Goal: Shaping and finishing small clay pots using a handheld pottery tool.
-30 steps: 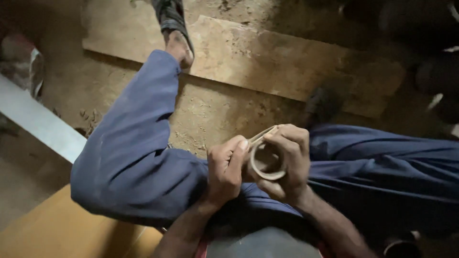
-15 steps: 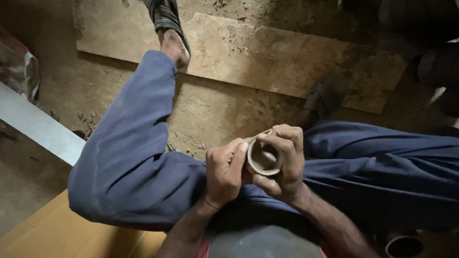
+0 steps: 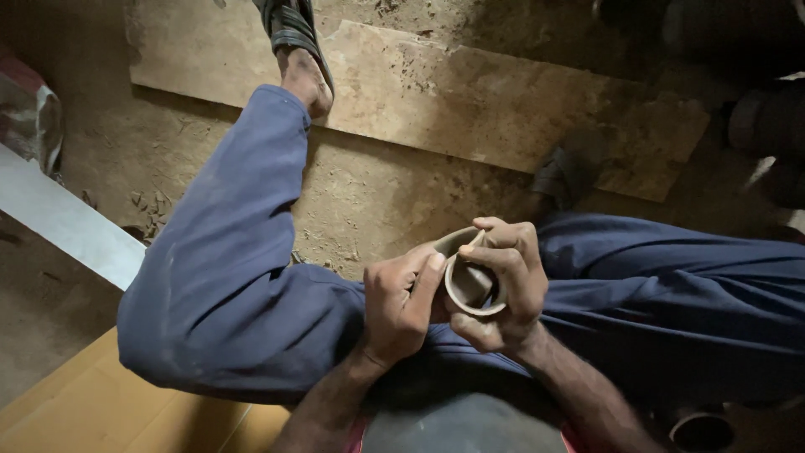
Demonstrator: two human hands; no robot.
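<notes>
Two legs in dusty blue cloth trousers [image 3: 218,285] fill most of my view, left knee bent up, foot in a dark strapped sandal [image 3: 289,25] resting on a long flat slab of pale rough stone [image 3: 470,88]. Packed brown earth floor [image 3: 369,193] under it, gritty, crumbs scattered. Smooth orange-tan board [image 3: 92,411] lower left, a grey-white flat bar [image 3: 67,222] angled beside it. Dim room, far right in shadow, can't tell what sits there. Over the lap, my right hand [image 3: 503,289] wraps a small round cup of grey-brown unfired clay [image 3: 471,289], matte, thin rim, mouth facing the camera, fingers curled over its top. My left hand [image 3: 402,302] is clenched just beside it, thumb pressed on the cup's rim.
</notes>
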